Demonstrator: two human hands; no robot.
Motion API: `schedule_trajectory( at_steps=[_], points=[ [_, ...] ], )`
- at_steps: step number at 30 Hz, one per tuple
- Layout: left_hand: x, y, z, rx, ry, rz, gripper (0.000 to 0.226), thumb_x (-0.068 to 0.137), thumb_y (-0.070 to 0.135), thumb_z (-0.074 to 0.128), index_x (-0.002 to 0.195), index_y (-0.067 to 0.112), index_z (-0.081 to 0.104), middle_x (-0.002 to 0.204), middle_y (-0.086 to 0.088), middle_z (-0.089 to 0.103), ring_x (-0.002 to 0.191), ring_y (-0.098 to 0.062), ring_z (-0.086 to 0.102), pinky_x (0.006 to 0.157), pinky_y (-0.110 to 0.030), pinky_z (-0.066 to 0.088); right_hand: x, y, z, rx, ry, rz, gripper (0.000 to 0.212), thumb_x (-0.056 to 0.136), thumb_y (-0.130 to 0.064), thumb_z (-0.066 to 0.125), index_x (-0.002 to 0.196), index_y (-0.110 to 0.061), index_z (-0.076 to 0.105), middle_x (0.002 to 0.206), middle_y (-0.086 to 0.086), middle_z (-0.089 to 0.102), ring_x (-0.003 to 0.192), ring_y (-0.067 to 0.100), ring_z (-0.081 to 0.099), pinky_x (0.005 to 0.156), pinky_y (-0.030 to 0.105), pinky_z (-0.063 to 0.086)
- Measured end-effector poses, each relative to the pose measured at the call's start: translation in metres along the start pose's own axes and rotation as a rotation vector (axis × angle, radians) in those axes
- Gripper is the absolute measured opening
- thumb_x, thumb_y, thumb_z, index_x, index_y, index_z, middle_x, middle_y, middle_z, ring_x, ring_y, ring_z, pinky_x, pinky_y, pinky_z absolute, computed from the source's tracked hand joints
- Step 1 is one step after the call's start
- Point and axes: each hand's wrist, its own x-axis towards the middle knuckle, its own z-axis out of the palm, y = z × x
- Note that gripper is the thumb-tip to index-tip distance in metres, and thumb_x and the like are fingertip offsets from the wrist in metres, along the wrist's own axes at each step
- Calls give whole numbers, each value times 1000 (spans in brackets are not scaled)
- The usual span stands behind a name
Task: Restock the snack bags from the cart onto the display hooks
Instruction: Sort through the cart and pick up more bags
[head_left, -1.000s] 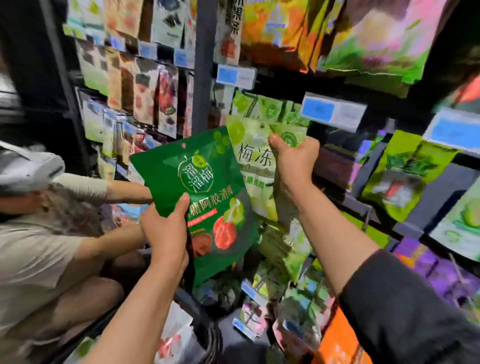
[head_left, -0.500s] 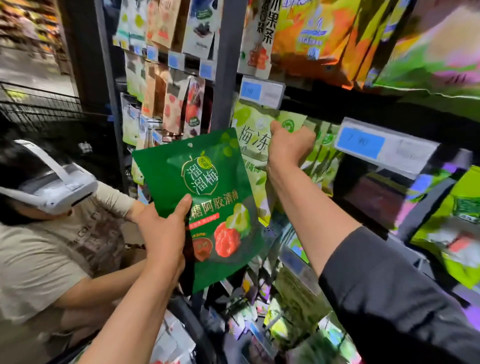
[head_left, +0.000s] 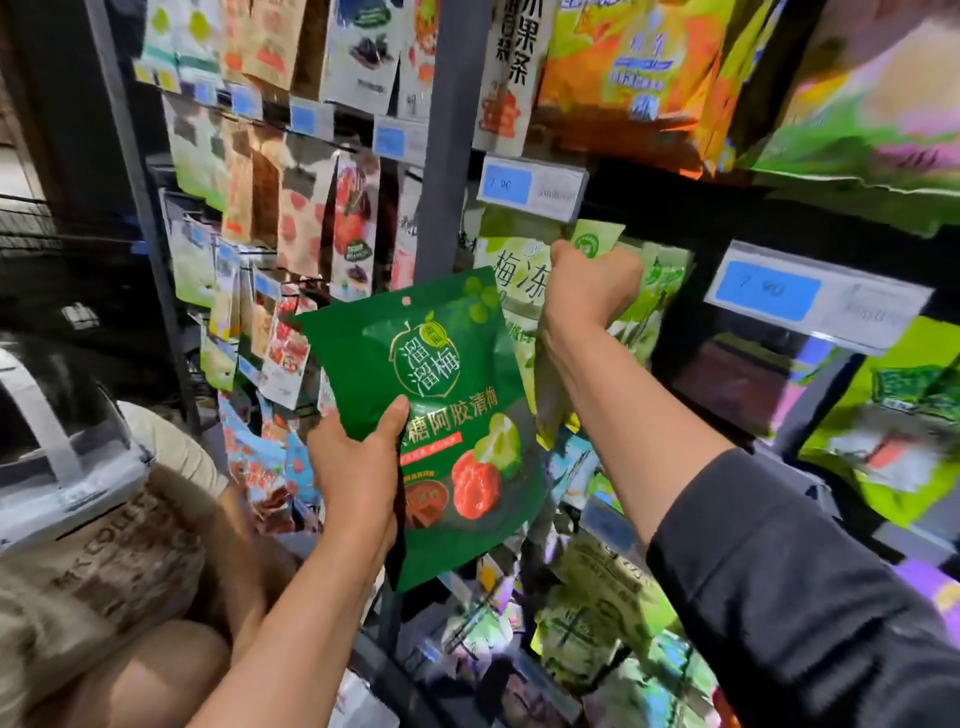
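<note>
A: Head view. Left hand (head_left: 358, 467) gripping the dark green snack bag (head_left: 431, 410) by its lower left edge, thumb pressed on the front, bag upright and slightly tilted, just left of and below the pale green bags.

B: And the right?

A: Right hand (head_left: 589, 291) curled tight round the top of the pale green bags (head_left: 519, 291) hanging directly under the blue price tag (head_left: 530, 187), one corner of a bag poking up above the knuckles. Hook itself hidden behind hand and bags.

B: Different from half a second back?

A: Barely. Same grips on both sides. Right fist now a little further right on the pale bags, closer under the price tag. Dark green bag held at about the same spot beside the grey upright post (head_left: 447, 156). Camera swung slightly, showing more of the second blue tag to the right.

B: Anything else near the post?

A: Left of it, rows of hanging packets (head_left: 311, 218). Below left, a crouching person (head_left: 104, 571) in a beige shirt.
</note>
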Motion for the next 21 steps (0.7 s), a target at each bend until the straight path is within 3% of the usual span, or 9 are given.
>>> schedule_trajectory(
  at_steps=[3,4,9,12,15,21],
  points=[
    [8,2,-2,-26,-22,-4,15,78,16,78,90,16,68,92,-4,71,89,-24,67,83,-34,53,-2,-2,8,-80,25,-10,48,76,-10,71,54,-13,29,54,-2,34,51,17,31,49,30,24],
    [12,-1,-4,-18,-27,-1,13,80,12,76,90,16,68,91,-4,71,89,-23,67,82,-34,53,-3,-2,10,-104,29,-11,47,77,-11,71,54,-12,30,55,-1,35,53,18,33,49,29,26],
    [24,-5,-8,-57,-67,3,20,82,7,73,75,24,66,82,3,70,84,-23,66,83,-39,53,-6,-1,20,-156,90,-24,45,80,-13,68,56,-12,30,57,-2,36,47,9,29,41,29,22],
    [27,-6,-7,-71,-95,-24,23,82,8,73,68,26,67,77,6,71,84,-25,67,87,-49,54,-6,1,22,-178,120,-44,44,80,-16,68,56,-14,31,60,-1,40,53,15,35,44,30,23],
    [33,-9,-6,-61,-126,-50,18,82,11,74,73,26,68,81,5,73,89,-26,69,90,-53,52,-7,6,26,-135,160,-91,42,77,-14,69,54,-14,34,64,6,50,59,21,41,51,29,30],
    [41,-10,-9,-74,-146,-84,26,82,10,73,66,31,70,75,12,73,89,-26,69,91,-53,52,-7,15,28,-83,207,-96,40,71,-11,70,51,-14,35,61,8,52,57,22,44,52,37,42]
  ],
)
